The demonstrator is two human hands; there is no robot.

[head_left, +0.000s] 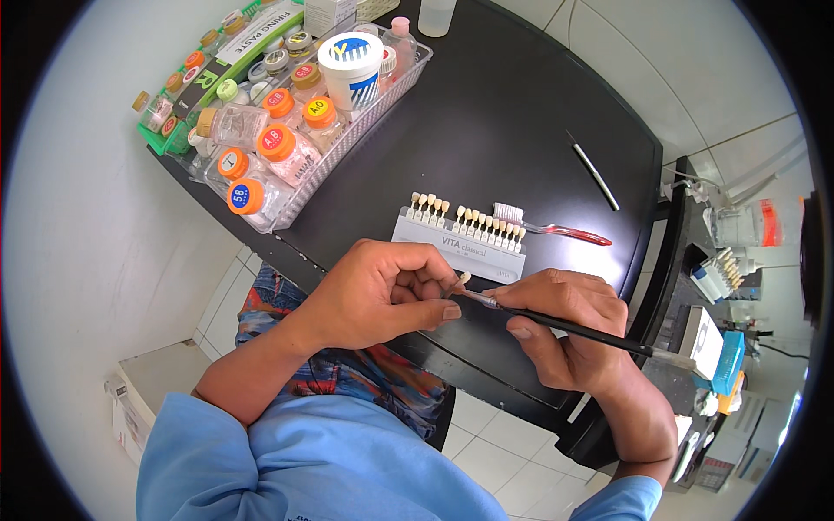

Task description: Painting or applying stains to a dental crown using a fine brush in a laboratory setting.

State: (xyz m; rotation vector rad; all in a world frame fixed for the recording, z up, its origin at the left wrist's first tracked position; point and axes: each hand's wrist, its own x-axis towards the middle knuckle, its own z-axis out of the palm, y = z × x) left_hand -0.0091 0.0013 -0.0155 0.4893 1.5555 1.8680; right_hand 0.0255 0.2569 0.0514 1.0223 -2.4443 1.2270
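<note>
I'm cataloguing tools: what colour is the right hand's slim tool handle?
The slim, straight tool handle is black, best seen in the head view.

black table (486,104) bearing basket (360,130), toothbrush (569,233)

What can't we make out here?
Head view, all of it:
- Lower end of the small cream tooth-shaped piece: too small, partly covered by the left hand.
- Whether the slim black-handled tool in the right hand touches it: too small.
- Part of the red translucent toothbrush's head end: behind the grey shade guide's tabs.
- Rest of the frosted plastic container: cut by the top edge.
</note>
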